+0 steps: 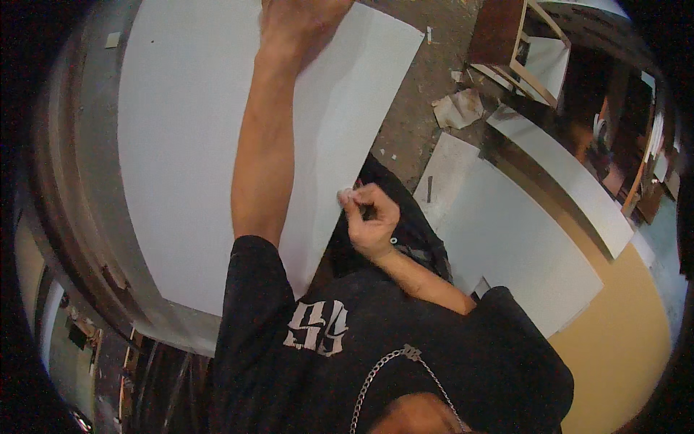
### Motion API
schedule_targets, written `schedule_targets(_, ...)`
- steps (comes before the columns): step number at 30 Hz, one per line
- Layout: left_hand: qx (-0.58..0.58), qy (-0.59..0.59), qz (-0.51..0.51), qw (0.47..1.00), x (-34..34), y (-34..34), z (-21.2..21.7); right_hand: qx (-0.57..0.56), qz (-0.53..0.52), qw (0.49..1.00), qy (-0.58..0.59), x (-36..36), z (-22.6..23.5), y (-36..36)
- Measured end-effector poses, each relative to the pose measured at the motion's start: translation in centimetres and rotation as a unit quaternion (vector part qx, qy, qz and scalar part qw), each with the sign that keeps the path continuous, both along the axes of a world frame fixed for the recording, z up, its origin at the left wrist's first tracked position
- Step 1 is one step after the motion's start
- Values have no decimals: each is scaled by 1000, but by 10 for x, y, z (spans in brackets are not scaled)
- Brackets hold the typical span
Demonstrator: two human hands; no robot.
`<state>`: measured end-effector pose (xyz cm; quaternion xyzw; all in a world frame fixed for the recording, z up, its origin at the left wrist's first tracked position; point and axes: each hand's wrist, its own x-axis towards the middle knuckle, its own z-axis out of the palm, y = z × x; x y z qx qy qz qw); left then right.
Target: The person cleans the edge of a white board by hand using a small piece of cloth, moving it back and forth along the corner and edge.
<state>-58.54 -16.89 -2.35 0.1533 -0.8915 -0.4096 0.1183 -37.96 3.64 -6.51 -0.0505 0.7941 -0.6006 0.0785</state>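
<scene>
A large white board lies in front of me, its right edge running slantwise. Across it reaches my left arm, and my left hand is at the board's far part, cut off by the top of the picture; its fingers do not show. Beside the board's right edge, my right hand is closed in a pinch, thumb and fingertips together. Something small and whitish seems to be at the fingertips, too blurred to name. Below this hand is dark cloth over my legs.
Several white panels and a tan panel lie at the right. A brown box-like cabinet piece stands at the far right. Crumpled paper and scraps lie on the brown floor. Grey-brown long edges run along the left.
</scene>
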Motion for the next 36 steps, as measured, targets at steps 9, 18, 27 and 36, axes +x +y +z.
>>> schedule_targets(9, 61, 21, -28, 997, -3, 0, -13, -30, -85, 987, 132, -196, -23, -20)
schedule_targets(18, -16, 240, 43, 970, 50, -69, -42, -77, -99, 992, 11, 44, -6, -32)
schedule_targets(27, -255, 23, 329, 909, 375, -203, -52, -55, -92, 990, 89, -66, -11, -33)
schedule_targets(36, -262, 8, 408, 874, 382, -195, -59, -30, -124, 991, 36, 107, -3, -25)
